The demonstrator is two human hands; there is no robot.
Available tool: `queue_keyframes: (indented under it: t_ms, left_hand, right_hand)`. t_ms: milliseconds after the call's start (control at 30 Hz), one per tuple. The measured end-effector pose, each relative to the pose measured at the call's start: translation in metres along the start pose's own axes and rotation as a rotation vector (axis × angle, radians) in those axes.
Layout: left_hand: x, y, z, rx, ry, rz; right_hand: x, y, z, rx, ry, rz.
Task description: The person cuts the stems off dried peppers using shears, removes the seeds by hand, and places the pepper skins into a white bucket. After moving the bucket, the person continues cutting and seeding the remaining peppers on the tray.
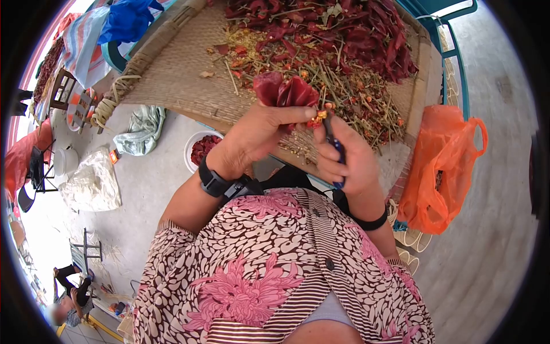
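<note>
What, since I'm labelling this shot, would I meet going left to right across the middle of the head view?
White bucket, green sack, white bowl, left hand, right hand, orange plastic bag.

Red pod and blue-handled tool meet at the core

You have a deep-red pod pinched in your left fingers, its glossy, leathery walls cupped and folded, flaring up and away from you. At its right end sits an orange-and-yellow core, bright against the darker skin. Your right fingers wrap a slim tool with a dark blue handle; it slants upright, dark tip right beside the core. You can't tell whether they touch.
</note>
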State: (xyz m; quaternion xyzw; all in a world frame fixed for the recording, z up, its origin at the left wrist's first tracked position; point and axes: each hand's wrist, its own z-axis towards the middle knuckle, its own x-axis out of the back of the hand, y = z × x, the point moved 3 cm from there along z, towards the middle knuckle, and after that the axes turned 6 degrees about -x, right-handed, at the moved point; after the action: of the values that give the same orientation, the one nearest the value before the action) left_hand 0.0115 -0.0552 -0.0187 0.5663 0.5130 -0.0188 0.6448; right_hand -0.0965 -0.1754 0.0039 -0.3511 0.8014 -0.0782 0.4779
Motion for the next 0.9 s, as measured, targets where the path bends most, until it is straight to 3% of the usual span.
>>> queue_keyframes:
  t_ms: [100, 200, 300, 400, 433, 500, 667, 733, 800, 900]
  left_hand:
    - [0.006, 0.01, -0.004, -0.348, 0.119, 0.629]
    - [-0.002, 0.032, -0.027, -0.387, 0.105, 0.516]
    - [0.02, 0.057, -0.053, -0.336, 0.208, 0.595]
    - [0.069, 0.083, -0.089, -0.264, 0.283, 0.721]
    - [0.089, 0.088, -0.102, -0.115, 0.292, 0.702]
    - [0.141, 0.081, -0.123, -0.036, 0.295, 0.737]
    - [0.29, -0.006, -0.148, 0.266, 0.403, 0.97]
    - [0.334, -0.045, -0.147, 0.324, 0.55, 0.954]
    - [0.38, -0.082, -0.148, 0.277, 0.592, 1.033]
    - [0.403, -0.09, -0.147, 0.291, 0.782, 1.266]
  right_hand:
    - [-0.002, -0.011, -0.006, 0.427, 0.217, -0.334]
    - [-0.001, -0.034, -0.017, 0.504, 0.329, -0.553]
    - [0.016, -0.039, -0.01, 0.009, -0.056, 0.434]
    - [0.037, -0.03, -0.008, 0.086, -0.071, 0.324]
    - [0.04, -0.027, -0.009, 0.094, -0.075, 0.294]
    - [0.041, -0.025, -0.013, 0.136, -0.079, 0.228]
    - [0.032, -0.022, -0.016, 0.197, 0.003, 0.038]
    - [0.026, -0.021, -0.016, 0.217, 0.013, -0.018]
    - [0.022, -0.022, -0.017, 0.235, 0.008, -0.054]
    - [0.021, -0.023, -0.021, 0.298, 0.087, -0.182]
